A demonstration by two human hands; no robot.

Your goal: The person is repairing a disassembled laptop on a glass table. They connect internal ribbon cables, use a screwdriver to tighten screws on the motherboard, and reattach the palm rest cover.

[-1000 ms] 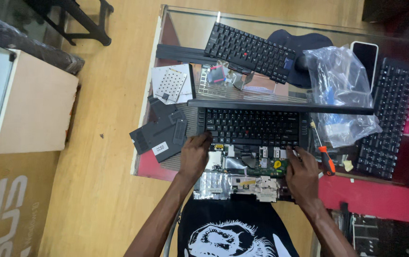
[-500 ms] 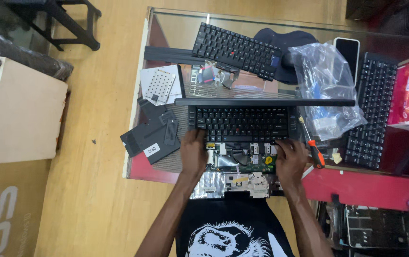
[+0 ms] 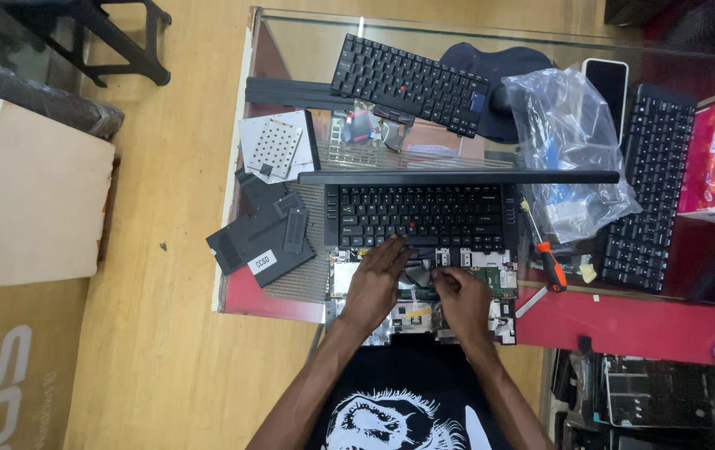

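Seen from above, I sat at a glass-topped surface (image 3: 291,50) with an opened laptop (image 3: 421,250) in front of me, its palm rest removed and the circuit board (image 3: 499,279) bare. My left hand (image 3: 374,283) lay flat on the exposed innards, its fingers (image 3: 392,250) spread loosely and open, their tips touching the lower edge of the laptop's black keyboard (image 3: 420,215). My right hand (image 3: 460,298) sat just beside it, fingers (image 3: 440,279) curled inward and pinched on something small by the board; I could not tell what, since the hand hid it. The keyboard's long axis ran left to right across my view, directly ahead of both hands, the left hand being the nearer. The laptop's screen edge (image 3: 457,177) stood as a dark bar beyond the keys. A red-handled screwdriver (image 3: 545,254) lay just right of the laptop, nearest my right hand. Farther back lay a loose spare keyboard (image 3: 411,83), a crumpled clear plastic bag (image 3: 570,142) and another black keyboard (image 3: 645,183) at right. Dark cover panels (image 3: 261,237) lay at left
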